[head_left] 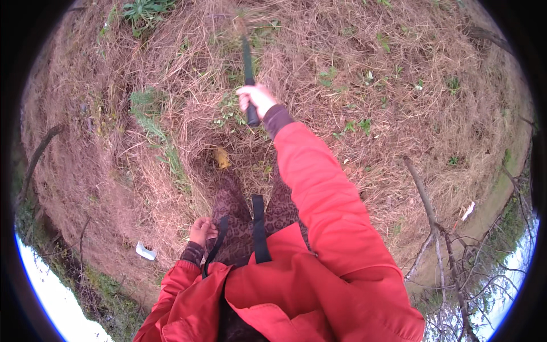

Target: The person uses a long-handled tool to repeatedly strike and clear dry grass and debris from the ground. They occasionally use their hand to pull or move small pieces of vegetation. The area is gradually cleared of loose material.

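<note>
My right hand [257, 99] grips the black handle of a hand tool [248, 60] with a dark green shaft. The shaft points away from me, and its far end blurs into the dry grass [192, 72], so I cannot tell what kind of head it has. My left hand [202, 231] hangs low beside my left thigh, fingers curled, with nothing visible in it. Close by it dangles a black strap [218, 246] from my red jacket [282, 282]. A second black strap [259, 226] lies over my patterned trousers [230, 205]. A yellow-brown patch [222, 157] shows near my left foot.
Feathery green weeds [149, 115] grow to the left, and a leafy plant [147, 13] at the far left. Bare branches [433, 226] stick up on the right; another curved branch [36, 156] stands left. A white scrap [145, 251] lies at lower left, another pale scrap [468, 211] at right.
</note>
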Demonstrator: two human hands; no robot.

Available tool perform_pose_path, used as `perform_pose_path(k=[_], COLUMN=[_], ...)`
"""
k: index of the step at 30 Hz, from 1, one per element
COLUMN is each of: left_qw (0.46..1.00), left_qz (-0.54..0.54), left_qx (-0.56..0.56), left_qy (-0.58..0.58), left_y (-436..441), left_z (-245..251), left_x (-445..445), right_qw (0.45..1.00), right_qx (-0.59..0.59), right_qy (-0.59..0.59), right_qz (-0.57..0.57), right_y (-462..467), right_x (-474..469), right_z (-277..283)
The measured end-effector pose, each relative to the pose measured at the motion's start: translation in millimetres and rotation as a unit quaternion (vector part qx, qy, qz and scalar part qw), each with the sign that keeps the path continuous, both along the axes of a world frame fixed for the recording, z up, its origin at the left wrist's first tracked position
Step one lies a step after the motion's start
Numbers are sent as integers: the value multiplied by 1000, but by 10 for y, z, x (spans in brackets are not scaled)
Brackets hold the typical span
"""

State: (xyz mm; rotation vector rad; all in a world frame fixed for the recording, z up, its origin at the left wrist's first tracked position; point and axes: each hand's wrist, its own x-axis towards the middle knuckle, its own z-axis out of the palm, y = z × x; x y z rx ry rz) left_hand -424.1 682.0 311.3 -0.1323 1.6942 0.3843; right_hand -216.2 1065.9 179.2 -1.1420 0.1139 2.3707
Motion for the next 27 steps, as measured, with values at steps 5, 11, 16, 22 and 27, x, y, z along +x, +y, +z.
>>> perform_pose_path(k=[5,11,16,22,27], left_qw=[996,983,941,778,624], left_qz=[-27,-130,-252,-468,-576], left_qx=[79,126,224,389,474], left_qy=[-23,14,15,158,231], left_y=[423,630,1401,3030,4112], left_z=[-93,-621,-884,-1143,-1559], left_x=[209,579,1126,1726,2049], right_qw=[956,809,684,536,477], right_qx=[139,145,141,171,179], right_qy=[-256,-567,-706,-771,-760], right_qz=[41,54,119,299,404], right_y=[-623,-1150,-1159,-1031,-842], right_x=[358,2016,3095,3498,3739], right_z=[502,472,336,222,18])
